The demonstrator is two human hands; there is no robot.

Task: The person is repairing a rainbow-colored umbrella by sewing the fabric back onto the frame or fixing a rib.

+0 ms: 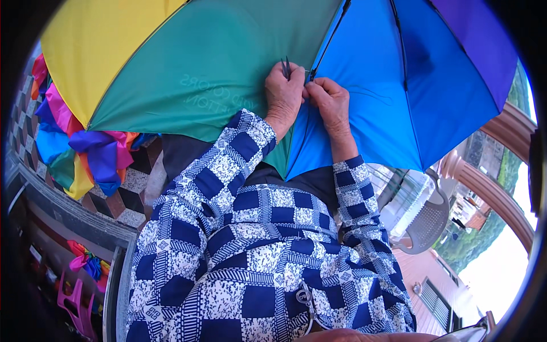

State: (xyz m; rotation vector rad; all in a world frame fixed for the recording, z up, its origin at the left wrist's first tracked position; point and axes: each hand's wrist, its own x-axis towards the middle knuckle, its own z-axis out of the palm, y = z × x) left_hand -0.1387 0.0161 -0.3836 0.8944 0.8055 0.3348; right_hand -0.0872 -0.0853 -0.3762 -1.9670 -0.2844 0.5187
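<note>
An open umbrella (188, 68) with yellow, green, blue and purple panels spreads across my lap, its inner side with the dark ribs (401, 43) towards me. My left hand (283, 94) is closed around small dark thread snips (286, 68), their two points sticking up past the fingers. Close beside it, my right hand (330, 105) is pinched at the rib along the green and blue seam, just below a dark rib joint (313, 73). What lies between its fingertips is too small to make out. A thin dark thread (370, 94) trails over the blue panel right of that hand.
Bunched rainbow cloth (99, 154) lies on the patterned tile floor (134, 182) to the left. Lower left, beyond a dark ledge (74, 196), are a pink plastic chair (76, 305) and more bright cloth. A grey perforated chair (424, 222) and a brown railing (484, 182) stand at the right.
</note>
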